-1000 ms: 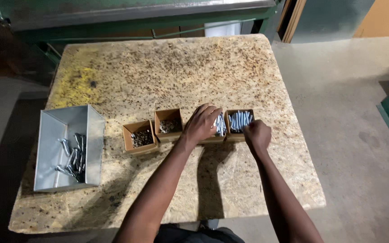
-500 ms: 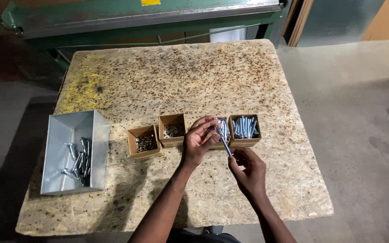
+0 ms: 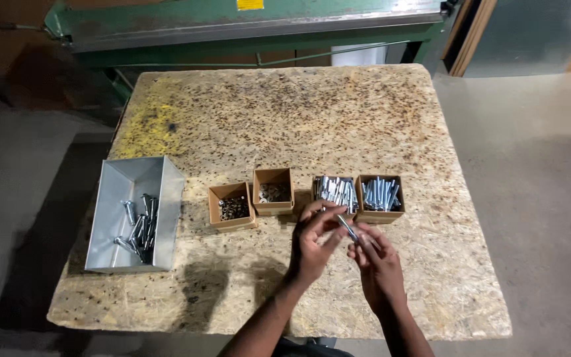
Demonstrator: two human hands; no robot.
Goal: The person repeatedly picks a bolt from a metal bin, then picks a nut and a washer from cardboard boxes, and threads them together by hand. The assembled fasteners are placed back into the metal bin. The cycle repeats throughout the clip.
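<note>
Both hands, left hand (image 3: 313,239) and right hand (image 3: 377,264), pinch a slim, shiny steel bolt (image 3: 347,229) near the chipboard tabletop's (image 3: 285,119) front edge; it looks stiff, light, slippery, best gripped by its ends.

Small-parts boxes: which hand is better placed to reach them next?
Probably the left hand: it sits nearer the two small-parts boxes, while the right hand holds the bolt further right.

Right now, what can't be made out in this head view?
- Bolt: both ends covered by the left hand and right hand.
- Left two small boxes: contents too small to identify.
- Grey bin: near wall hides part of its floor.
- Green machine: cut off by top edge.
</note>
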